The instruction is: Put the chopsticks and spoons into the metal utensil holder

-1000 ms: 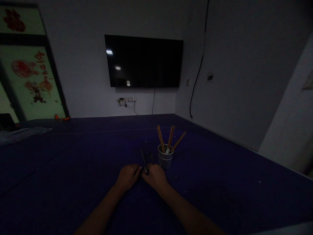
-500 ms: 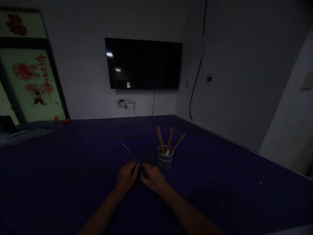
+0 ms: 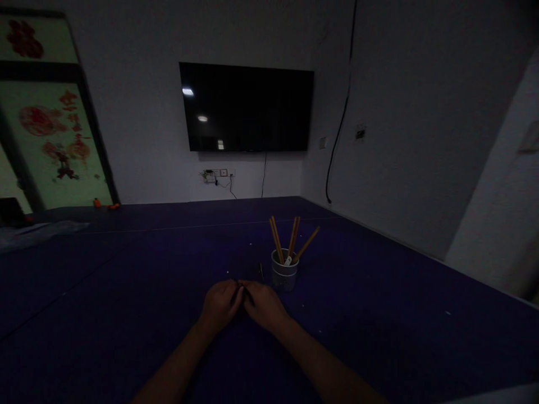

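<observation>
My left hand (image 3: 219, 303) and my right hand (image 3: 263, 303) meet low over the dark purple surface (image 3: 147, 314), fingertips touching. Both have their fingers curled closed. Dark patches show between thumbs and fingers, but in this dim light I cannot make out what is held. Just beyond my right hand stands a grey cup (image 3: 284, 276) with a pale rim. Several wooden chopsticks (image 3: 293, 238) lean out of it, along with a small white handle (image 3: 288, 261). A small dark slim object (image 3: 260, 270) lies to the left of the cup.
A large black television (image 3: 248, 109) hangs on the far wall, with sockets and wires (image 3: 217, 174) below it. A black cable (image 3: 339, 134) runs down the right wall. Clear plastic (image 3: 54, 230) and small orange objects (image 3: 113, 206) lie at the far left.
A thin stick that pointed up and left from my left hand no longer shows. The hands have stayed together in almost the same place. A tiny light speck now shows beyond the left hand.
</observation>
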### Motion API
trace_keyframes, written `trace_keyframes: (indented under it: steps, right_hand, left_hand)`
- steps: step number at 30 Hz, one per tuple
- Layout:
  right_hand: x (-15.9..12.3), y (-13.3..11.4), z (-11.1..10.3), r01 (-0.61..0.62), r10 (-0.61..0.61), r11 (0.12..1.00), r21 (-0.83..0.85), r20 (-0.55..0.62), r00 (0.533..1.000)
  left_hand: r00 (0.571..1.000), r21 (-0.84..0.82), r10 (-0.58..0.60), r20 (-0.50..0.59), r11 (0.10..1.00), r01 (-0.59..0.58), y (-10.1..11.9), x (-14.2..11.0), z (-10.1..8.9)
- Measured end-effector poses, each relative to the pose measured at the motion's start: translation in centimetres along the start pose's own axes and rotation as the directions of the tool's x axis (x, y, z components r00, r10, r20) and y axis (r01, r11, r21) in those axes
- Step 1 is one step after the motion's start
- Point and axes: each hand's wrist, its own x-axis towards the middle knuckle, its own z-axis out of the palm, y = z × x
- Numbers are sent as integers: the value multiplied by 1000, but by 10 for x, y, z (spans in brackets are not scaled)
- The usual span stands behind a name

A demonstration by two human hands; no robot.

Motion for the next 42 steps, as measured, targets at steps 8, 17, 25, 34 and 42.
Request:
trace_keyframes:
  steps: [8, 17, 25, 34, 42]
  right_hand:
    - [0, -2, -1, -3, 8, 995, -100, 47, 999]
    - [-3, -4, -8, -2, -3, 999, -39, -137, 991]
    - [-12, -10, -10, 104, -113, 993, -51, -240, 964]
    - [-11, -12, -8, 67, 11, 989, 128, -530, 848]
    - [-10, 18, -51, -57, 307, 948, 312, -859, 409]
  left_hand:
    - [999, 12, 42, 19, 999, -42, 0, 0, -1]
    - [999, 6, 13, 44, 1000, -13, -6, -1, 2]
    - [974, 17, 57, 219, 998, -62, -10, -2, 3]
    - [988, 9, 8, 156, 1000, -10, -4, 2, 0]
    - [973, 40, -112, 202, 993, 106, -7, 0, 0]
